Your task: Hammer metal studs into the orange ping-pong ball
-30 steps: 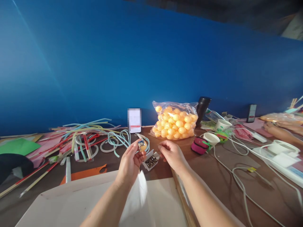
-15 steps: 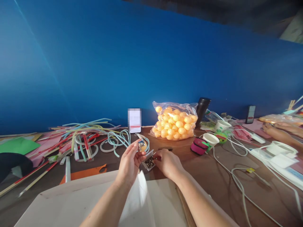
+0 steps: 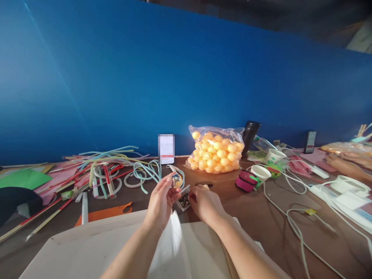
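**Inspector:** Head view, left hand (image 3: 161, 201): raised above the counter (image 3: 261, 209), fingers pinched on an orange ball (image 3: 176, 180) with something metallic on its near face.

**Clerk:** And the right?

**Inspector:** Right hand (image 3: 204, 200) is lower, fingertips curled down at a small open box (image 3: 184, 199) of dark metal bits, just below the ball. Whether it grips a piece, I cannot tell.

**Clerk:** Surroundings?

**Inspector:** Bag of balls (image 3: 216, 154) stands behind the hands, against the blue wall (image 3: 186, 77). Coloured tubes (image 3: 116, 170) lie to the left, white cables (image 3: 293, 217) to the right. White board (image 3: 95, 248) lies under both forearms. Another person's hand (image 3: 334, 159) rests at far right.
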`<state>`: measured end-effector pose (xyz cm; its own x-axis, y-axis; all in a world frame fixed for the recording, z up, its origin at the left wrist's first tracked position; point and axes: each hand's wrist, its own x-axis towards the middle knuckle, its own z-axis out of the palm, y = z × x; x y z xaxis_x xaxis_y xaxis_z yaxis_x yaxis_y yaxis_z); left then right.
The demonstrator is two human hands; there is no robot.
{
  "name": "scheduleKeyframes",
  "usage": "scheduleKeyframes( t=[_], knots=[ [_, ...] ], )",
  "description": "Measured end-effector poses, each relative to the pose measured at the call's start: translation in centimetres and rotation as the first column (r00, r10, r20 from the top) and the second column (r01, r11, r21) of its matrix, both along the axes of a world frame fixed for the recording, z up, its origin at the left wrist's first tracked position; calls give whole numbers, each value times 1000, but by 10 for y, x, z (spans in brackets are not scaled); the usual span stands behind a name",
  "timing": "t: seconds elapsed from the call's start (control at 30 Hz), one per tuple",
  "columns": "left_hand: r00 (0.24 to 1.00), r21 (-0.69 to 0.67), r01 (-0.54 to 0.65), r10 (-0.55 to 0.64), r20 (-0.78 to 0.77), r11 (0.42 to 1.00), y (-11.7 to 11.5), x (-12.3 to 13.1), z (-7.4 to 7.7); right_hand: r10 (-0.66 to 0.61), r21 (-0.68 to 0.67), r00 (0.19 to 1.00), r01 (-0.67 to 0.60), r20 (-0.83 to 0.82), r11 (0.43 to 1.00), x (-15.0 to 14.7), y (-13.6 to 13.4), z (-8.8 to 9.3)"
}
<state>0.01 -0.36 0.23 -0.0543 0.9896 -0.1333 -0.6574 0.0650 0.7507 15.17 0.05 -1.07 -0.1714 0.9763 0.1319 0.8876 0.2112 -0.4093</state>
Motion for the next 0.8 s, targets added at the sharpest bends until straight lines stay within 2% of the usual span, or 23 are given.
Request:
scheduleKeyframes(
  t=[0.2,0.33,0.43,0.57,0.67,0.8],
  knots=[
    [1000,9,2,-2,0,1000,1,0,0,-8,-18,976,4,-219,1000,0,-2,5],
    [1000,22,8,-8,12,1000,0,0,1,1,-61,877,-34,-480,998,4,1,9],
    [1000,21,10,-11,14,1000,0,0,1,-40,-169,740,-101,-672,980,6,5,9],
    [1000,13,3,-3,21,1000,0,-1,1,-157,-296,485,-225,-860,928,6,7,10],
    [1000,10,8,-8,20,1000,1,-1,1,-226,-320,308,-298,-924,899,6,6,13],
    [1000,1,10,-10,26,1000,1,0,1,-279,-320,163,-353,-946,879,9,5,16]
  ],
)
